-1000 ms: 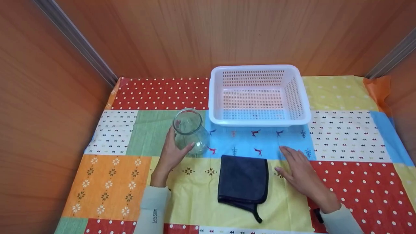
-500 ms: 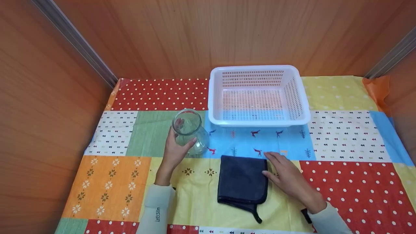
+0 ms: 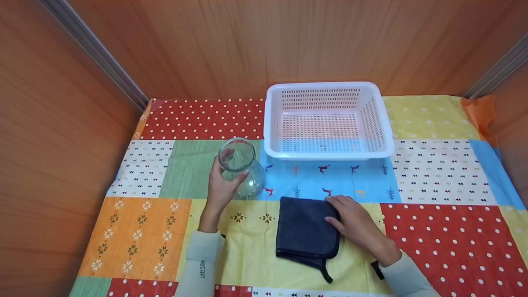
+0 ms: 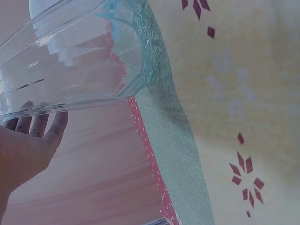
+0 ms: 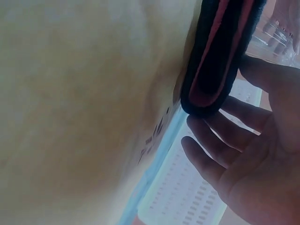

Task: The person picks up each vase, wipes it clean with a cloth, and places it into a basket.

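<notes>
My left hand (image 3: 222, 181) holds a clear glass jar (image 3: 252, 181), its thumb on the near side and its fingers around the far left side below the rim. The jar stands upright, with nothing visible inside. In the left wrist view the fingers (image 4: 55, 129) lie along the glass wall (image 4: 89, 75). A folded dark cloth (image 3: 307, 229) with a small hanging loop lies to the right. My right hand (image 3: 357, 222) is at its upper right corner, thumb over the top. In the right wrist view relaxed fingers (image 5: 206, 152) meet the folded edge (image 5: 201, 110).
Behind the cloth stands a white plastic basket (image 3: 328, 156) with slotted walls and nothing in it. A patchwork-print tablecloth (image 3: 140, 235) covers the table. Wooden panels (image 3: 231, 45) enclose the back and both sides.
My right hand has moved left from beside the cloth onto its right edge. The left hand keeps its hold on the jar, which has barely shifted.
</notes>
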Tool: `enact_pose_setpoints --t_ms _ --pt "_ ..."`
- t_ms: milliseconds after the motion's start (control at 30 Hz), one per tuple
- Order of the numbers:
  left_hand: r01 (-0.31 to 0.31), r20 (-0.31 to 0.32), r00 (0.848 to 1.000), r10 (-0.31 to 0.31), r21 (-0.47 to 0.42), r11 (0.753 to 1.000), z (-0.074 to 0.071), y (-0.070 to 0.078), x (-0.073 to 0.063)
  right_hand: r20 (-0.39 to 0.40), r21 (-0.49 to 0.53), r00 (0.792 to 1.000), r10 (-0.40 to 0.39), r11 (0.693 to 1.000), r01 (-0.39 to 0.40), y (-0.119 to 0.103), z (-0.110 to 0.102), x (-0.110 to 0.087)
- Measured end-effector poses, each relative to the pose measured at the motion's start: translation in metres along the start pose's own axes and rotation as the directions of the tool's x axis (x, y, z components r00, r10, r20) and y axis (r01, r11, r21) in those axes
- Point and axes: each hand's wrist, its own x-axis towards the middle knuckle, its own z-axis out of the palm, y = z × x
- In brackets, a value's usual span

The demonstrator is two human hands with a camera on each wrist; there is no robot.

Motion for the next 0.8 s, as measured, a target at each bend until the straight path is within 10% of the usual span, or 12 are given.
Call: enact_pose_setpoints --t_ms 800 --pt "-0.017 -0.029 0.999 0.016 -0.02 1.0 0.0 0.0 0.001 -0.073 0.071 0.997 0.0 0.997 0.005 -0.018 -0.001 0.009"
